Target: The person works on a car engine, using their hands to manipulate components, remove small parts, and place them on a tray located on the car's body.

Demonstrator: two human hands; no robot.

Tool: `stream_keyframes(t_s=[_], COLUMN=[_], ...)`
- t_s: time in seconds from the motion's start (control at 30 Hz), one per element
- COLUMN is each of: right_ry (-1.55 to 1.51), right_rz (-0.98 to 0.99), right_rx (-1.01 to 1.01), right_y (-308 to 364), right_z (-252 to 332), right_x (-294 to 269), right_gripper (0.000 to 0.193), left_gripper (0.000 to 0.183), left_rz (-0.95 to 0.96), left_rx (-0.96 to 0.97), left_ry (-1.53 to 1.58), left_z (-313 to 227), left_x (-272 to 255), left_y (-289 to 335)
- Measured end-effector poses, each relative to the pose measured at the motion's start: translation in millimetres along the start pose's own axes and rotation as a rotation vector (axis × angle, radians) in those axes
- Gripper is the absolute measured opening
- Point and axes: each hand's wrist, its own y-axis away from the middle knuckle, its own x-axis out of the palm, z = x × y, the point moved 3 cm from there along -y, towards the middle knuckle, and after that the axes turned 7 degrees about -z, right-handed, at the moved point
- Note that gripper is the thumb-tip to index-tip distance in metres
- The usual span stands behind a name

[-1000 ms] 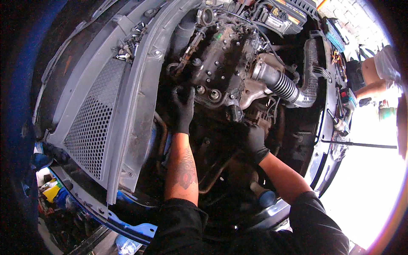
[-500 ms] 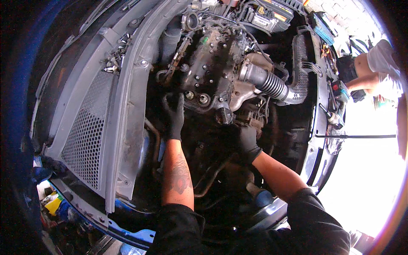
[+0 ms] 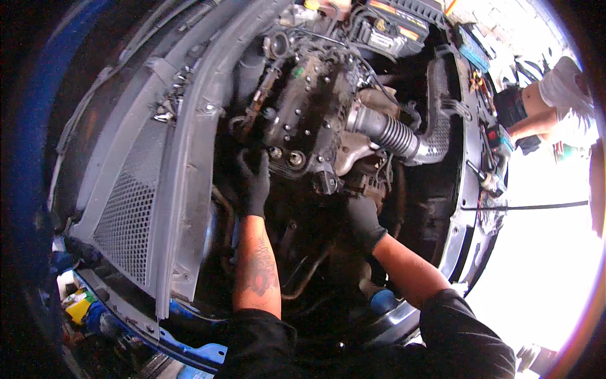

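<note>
My left hand, in a dark grey glove, is at the near left corner of the engine. Its thumb and a finger are spread apart against the engine's end, while the other fingertips sink into shadow. My right hand, gloved alike, reaches down beside the alternator at the engine's near right. Its fingers are hidden in the dark, so what they touch does not show. Between the hands, two round metal fittings and a black connector housing sit on the engine's near end.
A ribbed intake hose curves off to the right. The battery stands at the far end. Loose bolts lie on the cowl at left. Tools, among them a cordless power tool, rest along the right edge, where another person's arm reaches in.
The whole view has shifted slightly, with the engine now a little lower and further left. Both hands keep nearly the same places against the engine.
</note>
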Motion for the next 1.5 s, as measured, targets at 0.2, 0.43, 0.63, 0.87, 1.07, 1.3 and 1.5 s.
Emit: stream_keyframes(t_s=[0.2,0.43,0.63,0.87,1.07,1.3,1.5], right_ry=[-0.138,-0.001,-0.490,-0.703,-0.077,-0.083,-0.104], right_rz=[-0.047,0.205,0.185,-0.200,-0.319,-0.387,-0.371], right_rx=[-0.032,0.015,-0.268,-0.544,-0.536,-0.567,-0.508], right_y=[-1.3,5.9,-21.4,-147.5,-230.8,-238.9,-233.3], right_z=[11.1,-27.9,44.3,176.4,254.8,277.2,267.6], right_x=[-24.7,29.8,-113.4,-220.2,-212.2,-209.5,-202.1], right_gripper=[0.016,0.022,0.024,0.034,0.028,0.017,0.015], left_gripper=[0.046,0.026,0.038,0.040,0.044,0.048,0.047], left_rz=[0.322,0.128,-0.423,-0.446,-0.412,-0.415,-0.388], left_rx=[0.360,0.415,0.519,0.521,0.443,0.463,0.396], left_ry=[-0.174,0.083,-0.709,-0.792,-0.866,-0.879,-0.889], left_z=[-83.2,-213.0,-105.0,-110.8,-121.6,-107.7,-106.6], left_x=[-9.4,-163.5,-238.9,-227.8,-225.8,-225.3,-222.9], left_y=[-27.6,-122.6,-202.8,-194.6,-193.0,-197.8,-194.9])
